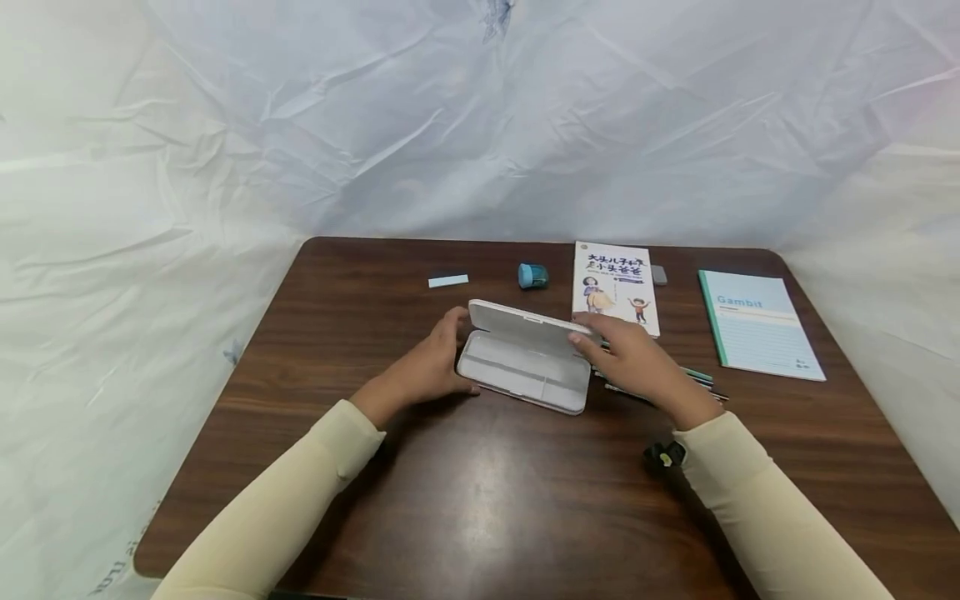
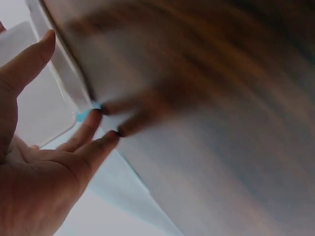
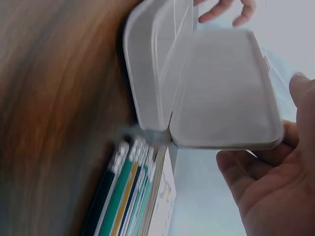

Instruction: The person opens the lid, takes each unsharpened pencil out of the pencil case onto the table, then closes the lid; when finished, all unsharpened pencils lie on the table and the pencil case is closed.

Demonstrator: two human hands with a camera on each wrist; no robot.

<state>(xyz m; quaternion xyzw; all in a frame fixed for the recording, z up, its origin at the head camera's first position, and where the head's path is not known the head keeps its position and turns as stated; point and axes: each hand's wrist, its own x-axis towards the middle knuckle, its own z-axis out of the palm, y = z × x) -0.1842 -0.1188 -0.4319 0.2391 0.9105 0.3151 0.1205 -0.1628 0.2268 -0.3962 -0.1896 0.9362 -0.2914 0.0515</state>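
Observation:
A white pencil case [image 1: 525, 375] lies on the table with its lid [image 1: 521, 325] raised at a slant. Its pale inside shows divided compartments and nothing stored in them. At the left end, my left hand [image 1: 427, 358] holds the case, thumb by the front edge and other fingers toward the lid. My right hand [image 1: 626, 350] grips the lid's right corner; in the right wrist view its fingers [image 3: 231, 169] lie around that corner. Just under this hand, several pencils [image 3: 123, 191] with pale ends lie beside the case, partly hidden in the head view.
Behind the case are a blue-white strip [image 1: 448, 281], a blue pencil sharpener [image 1: 533, 276] and an illustrated book [image 1: 615, 283], with a grey eraser [image 1: 659, 275] beside it. A notebook [image 1: 765, 325] lies at the right. White sheeting [image 1: 480, 125] hangs around the table [image 1: 487, 517].

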